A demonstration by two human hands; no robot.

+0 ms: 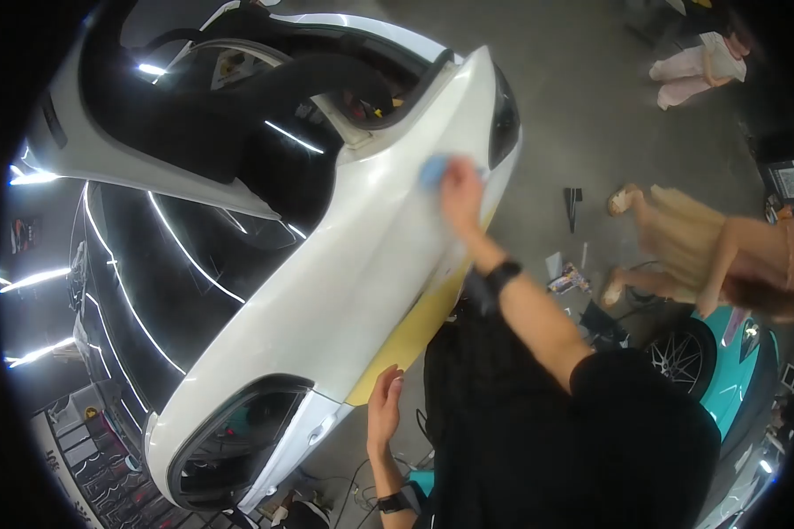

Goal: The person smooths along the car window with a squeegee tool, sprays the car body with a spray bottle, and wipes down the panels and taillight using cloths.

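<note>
A white car body (326,291) stretches diagonally in front of me, with a yellow area (410,335) along its lower side. On the white rear panel, my right hand (461,192) is closed on a small blue cloth (433,172), pressed to the surface. Both are smeared by motion, so whether it is a cloth or a soft pad is uncertain. My left hand (385,404) is beside the yellow area, fingers extended and holding nothing visible. Whether its fingertips touch the car cannot be made out.
The raised tailgate (150,167) is at the upper left. A dark side window (238,441) lies lower left. On the right are a person in a tan skirt (706,242), a teal car (728,370) and items on the floor (569,278). Another person (701,70) is farther back.
</note>
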